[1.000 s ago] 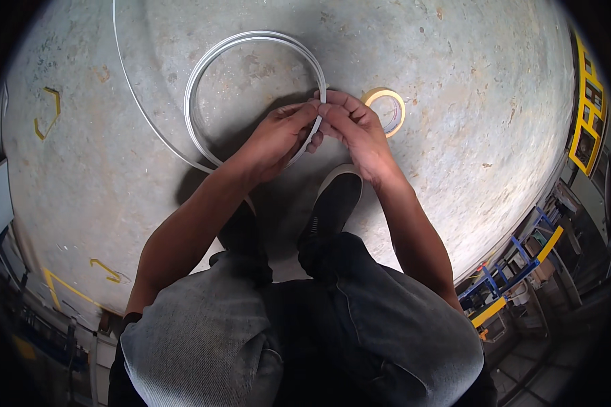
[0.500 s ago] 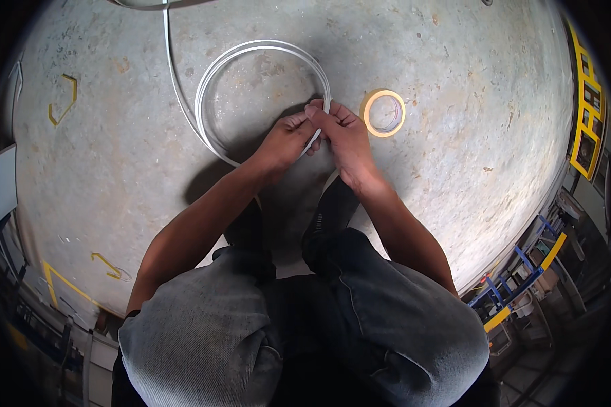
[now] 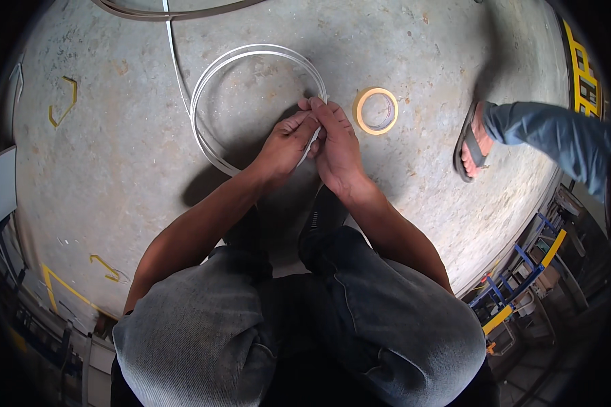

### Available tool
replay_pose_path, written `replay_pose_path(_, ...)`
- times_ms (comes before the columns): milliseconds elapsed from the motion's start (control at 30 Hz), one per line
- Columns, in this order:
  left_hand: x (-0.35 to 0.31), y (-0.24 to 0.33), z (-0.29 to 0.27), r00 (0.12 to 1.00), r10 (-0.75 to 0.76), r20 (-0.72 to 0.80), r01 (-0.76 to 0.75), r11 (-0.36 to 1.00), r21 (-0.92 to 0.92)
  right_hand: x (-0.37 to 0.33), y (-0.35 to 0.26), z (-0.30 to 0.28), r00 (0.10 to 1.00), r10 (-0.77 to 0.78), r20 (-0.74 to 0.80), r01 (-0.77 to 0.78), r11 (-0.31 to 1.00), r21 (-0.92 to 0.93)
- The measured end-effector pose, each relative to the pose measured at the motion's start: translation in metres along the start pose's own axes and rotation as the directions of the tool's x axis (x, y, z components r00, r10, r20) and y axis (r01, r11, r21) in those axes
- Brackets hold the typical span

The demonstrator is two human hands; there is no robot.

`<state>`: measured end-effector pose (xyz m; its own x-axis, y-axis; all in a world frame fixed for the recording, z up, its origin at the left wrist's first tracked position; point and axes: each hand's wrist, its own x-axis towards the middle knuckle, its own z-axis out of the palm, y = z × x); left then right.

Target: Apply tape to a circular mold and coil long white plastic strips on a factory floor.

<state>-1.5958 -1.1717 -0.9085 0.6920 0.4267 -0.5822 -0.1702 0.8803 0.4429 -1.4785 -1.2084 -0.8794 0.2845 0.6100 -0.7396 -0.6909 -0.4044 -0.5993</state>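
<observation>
A thin white strip, wound into a coil of several loops (image 3: 194,102), hangs from my hands just over the concrete floor. My left hand (image 3: 288,144) is closed on the coil's near right part, thumb and fingers pinched together. Right beside it, my right hand (image 3: 337,146) grips the same strands, its thumb pressed on them. The fingertips of both hands nearly meet, and they partly hide the strip there. One length of the strip (image 3: 174,61) runs from the coil's left side to the far edge. A roll of yellowish masking tape (image 3: 358,119) lies to the right of my right hand.
At the right, another person's foot in a dark sandal (image 3: 470,146) stands on the floor (image 3: 421,224). A brown strip (image 3: 183,15) crosses the far edge. Yellow metal frames (image 3: 584,74) and a blue-yellow rack (image 3: 523,292) line the right side.
Another person's foot and blue trouser leg have come in at the right. My hands still grip the coil, which has shifted slightly left in view. More of the brown strip shows.
</observation>
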Motion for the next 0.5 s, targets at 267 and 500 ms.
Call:
replay_pose_path(267,0.011,-0.008,-0.019,0.989,0.023,0.143,-0.011,0.996,-0.084,0.001,-0.009,0.002,0.997,-0.068,-0.036,0.056,0.961,-0.269)
replay_pose_path(500,0.0,0.015,0.002,0.984,0.173,0.033,-0.139,0.65,0.747,0.033,-0.017,-0.036,0.955,-0.286,-0.078,0.216,0.85,-0.481)
